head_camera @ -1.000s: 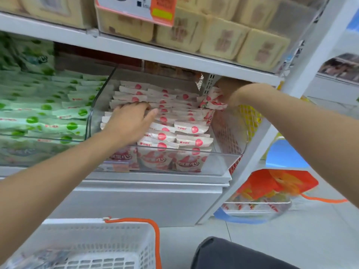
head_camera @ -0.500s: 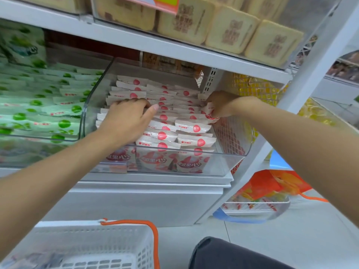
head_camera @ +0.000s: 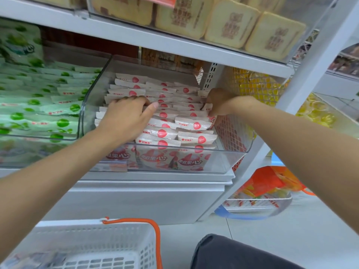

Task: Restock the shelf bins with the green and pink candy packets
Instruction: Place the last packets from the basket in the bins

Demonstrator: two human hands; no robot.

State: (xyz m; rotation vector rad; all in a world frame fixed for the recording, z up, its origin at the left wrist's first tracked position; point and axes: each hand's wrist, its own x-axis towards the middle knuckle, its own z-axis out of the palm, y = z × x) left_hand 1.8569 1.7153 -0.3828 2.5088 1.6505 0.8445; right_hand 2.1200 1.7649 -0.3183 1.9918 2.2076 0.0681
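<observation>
The pink candy packets stand on edge in close rows inside a clear bin on the shelf, filling it from front to back. Through its front wall we see the printed faces of the foremost ones.

Our left hand lies palm down on the left rows, thumb stretched toward the middle. Its fingers are bent and their tips are hidden among the packet tops, so we cannot tell whether it grips one or only presses. Our right hand is at the back right corner of the bin, its fingers curled round the pink candy packets against the right wall.

Just beside this bin, to the left, a second clear bin holds the green candy packets, also in rows.

On the shelf above we see beige wrapped blocks in another clear bin. To the right, behind a mesh panel, are yellow goods.

On the floor below, near us, stands a white basket with an orange handle. Further right, an orange bag lies on a second basket.
</observation>
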